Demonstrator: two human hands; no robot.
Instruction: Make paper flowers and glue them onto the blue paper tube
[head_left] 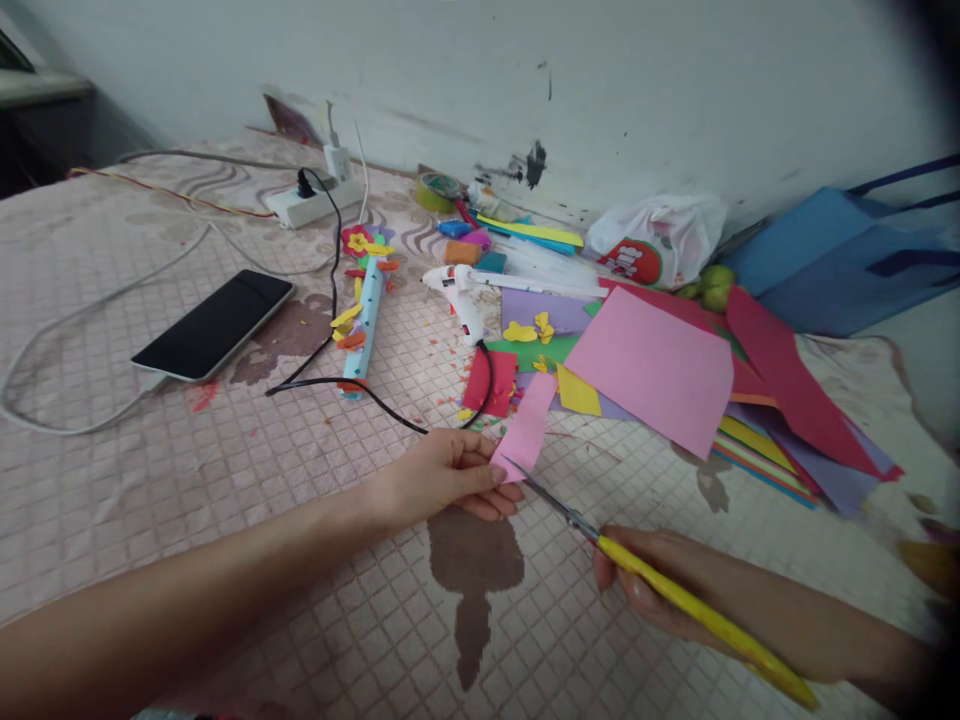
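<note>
Between the thumb and fingers of my left hand is a narrow strip of pink paper, its far end reaching toward the paper scraps. My right hand grips a pair of scissors with long yellow handles. Their metal blades point left and meet the near end of the strip, close to my left fingertips. How far the blades are parted is hard to see. Beyond my hands lie a white glue gun and a light blue stick decorated with colourful paper pieces and a red flower.
A large pink sheet lies over coloured paper at the right. At the left rests a phone on a white cable. A black cord loops across the cloth from the power strip. A blue bag leans by the wall.
</note>
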